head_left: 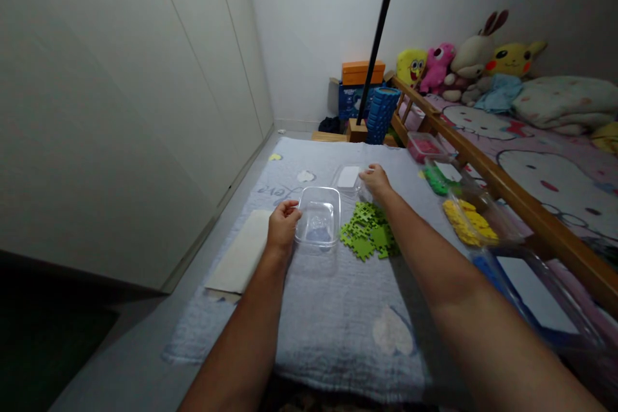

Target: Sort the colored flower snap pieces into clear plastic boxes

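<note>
A clear plastic container [317,217] stands on the cloth in front of me. My left hand [282,222] pinches its left rim between thumb and fingers. Beyond it to the right lies a clear plastic lid [338,181] bearing a white label [348,177]. My right hand [375,180] has its fingers closed at the right edge of this lid, where the clear plastic is hard to make out. Green interlocking puzzle pieces [367,232] lie in a loose pile right of the container, partly behind my right forearm.
A beige folded sheet [241,251] lies on the left. Along the right edge stand boxes of red [425,147], green [437,179], yellow [468,222] and blue pieces [535,296], beside a wooden bed rail [483,167]. A black pole [379,38] rises beyond the far edge.
</note>
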`<state>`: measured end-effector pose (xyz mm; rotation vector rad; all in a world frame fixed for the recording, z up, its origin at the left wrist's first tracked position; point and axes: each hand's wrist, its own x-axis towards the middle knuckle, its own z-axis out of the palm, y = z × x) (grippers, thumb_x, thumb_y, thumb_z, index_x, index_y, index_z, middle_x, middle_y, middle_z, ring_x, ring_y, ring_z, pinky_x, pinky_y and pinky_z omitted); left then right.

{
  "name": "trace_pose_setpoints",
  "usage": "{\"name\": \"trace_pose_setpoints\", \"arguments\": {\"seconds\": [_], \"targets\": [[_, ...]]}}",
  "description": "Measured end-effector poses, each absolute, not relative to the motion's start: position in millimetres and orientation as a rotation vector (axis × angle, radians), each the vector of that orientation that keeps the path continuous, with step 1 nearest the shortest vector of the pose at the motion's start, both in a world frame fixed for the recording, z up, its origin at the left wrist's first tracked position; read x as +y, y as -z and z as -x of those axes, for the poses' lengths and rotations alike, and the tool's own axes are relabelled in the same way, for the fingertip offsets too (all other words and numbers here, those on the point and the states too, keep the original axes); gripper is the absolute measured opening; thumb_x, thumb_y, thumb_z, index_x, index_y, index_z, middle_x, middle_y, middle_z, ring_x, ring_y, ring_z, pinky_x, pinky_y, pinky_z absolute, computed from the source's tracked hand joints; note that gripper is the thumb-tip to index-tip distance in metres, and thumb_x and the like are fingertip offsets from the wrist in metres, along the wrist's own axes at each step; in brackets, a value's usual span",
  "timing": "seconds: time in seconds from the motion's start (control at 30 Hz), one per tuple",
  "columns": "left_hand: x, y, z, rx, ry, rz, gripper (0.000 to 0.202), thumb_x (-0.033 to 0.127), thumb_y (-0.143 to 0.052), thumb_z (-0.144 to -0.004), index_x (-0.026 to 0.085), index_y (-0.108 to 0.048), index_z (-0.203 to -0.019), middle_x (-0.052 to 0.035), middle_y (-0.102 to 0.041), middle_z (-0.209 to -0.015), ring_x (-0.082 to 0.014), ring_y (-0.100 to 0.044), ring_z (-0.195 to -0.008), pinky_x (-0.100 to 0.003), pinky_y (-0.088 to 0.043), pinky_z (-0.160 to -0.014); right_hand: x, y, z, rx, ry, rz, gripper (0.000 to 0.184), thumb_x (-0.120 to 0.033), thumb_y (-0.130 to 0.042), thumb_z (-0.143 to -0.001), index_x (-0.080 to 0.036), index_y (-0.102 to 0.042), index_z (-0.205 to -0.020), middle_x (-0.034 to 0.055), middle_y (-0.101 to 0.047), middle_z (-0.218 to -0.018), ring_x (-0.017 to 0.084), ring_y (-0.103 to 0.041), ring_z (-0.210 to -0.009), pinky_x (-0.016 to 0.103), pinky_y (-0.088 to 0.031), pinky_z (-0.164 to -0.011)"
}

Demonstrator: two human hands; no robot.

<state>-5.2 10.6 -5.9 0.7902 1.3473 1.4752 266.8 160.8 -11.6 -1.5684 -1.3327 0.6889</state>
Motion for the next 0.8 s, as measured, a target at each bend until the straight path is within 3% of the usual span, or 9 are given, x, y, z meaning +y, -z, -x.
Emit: {"name": "trace_pose_setpoints", "arguments": {"seconds": [0.3, 0.47, 0.63, 0.8], "targets": [[10.5, 8.6, 6.1, 1.317, -1.515, -0.806, 0.033, 0.027, -0.078, -0.060, 0.018, -0.072, -0.090, 0.0007, -0.064, -0.077, -0.0137, -0.056, -0.073, -0.026, -0.044, -0.071, 149.9, 17.2, -263.6, -1.549, -0.593, 1.791, 0.052, -0.016, -0.082, -0.060, -0.026, -0.071, -0.109, 0.0080, -0.066, -0.119, 0.027, -0.066, -0.106, 0.041, -0.052, -0.101], [12.0, 11.1, 4.8, 1.312, -1.532, -0.787, 0.034, 0.027, -0.078, -0.059, 0.017, -0.072, -0.091, 0.0003, -0.065, -0.079, -0.0140, -0.058, -0.076, -0.026, -0.045, -0.073, 139.5, 9.2, -262.9, -1.775, -0.628, 1.774, 0.040, -0.008, -0.082, -0.058, -0.024, -0.073, -0.094, 0.0051, -0.071, -0.104, 0.027, -0.067, -0.105, 0.042, -0.051, -0.102], [12.8, 10.5, 1.9, 1.278, -1.532, -0.780, 0.036, 0.030, -0.083, -0.058, 0.018, -0.070, -0.090, -0.0005, -0.066, -0.082, -0.0144, -0.060, -0.077, -0.027, -0.047, -0.074, 115.5, -6.6, -280.4, -1.784, -0.606, 1.705, 0.037, -0.011, -0.076, -0.068, -0.021, -0.075, -0.103, 0.0072, -0.073, -0.115, 0.027, -0.067, -0.114, 0.042, -0.050, -0.107], [12.7, 10.6, -1.4, 1.228, -1.544, -0.758, 0.042, 0.036, -0.086, -0.057, 0.018, -0.069, -0.092, -0.0011, -0.068, -0.085, -0.0150, -0.063, -0.079, -0.029, -0.050, -0.077, 66.3, -14.3, -314.9, -1.849, -0.631, 1.685, 0.029, -0.021, -0.078, -0.075, -0.022, -0.077, -0.104, 0.0090, -0.076, -0.110, 0.028, -0.069, -0.105, 0.041, -0.055, -0.094]]}}
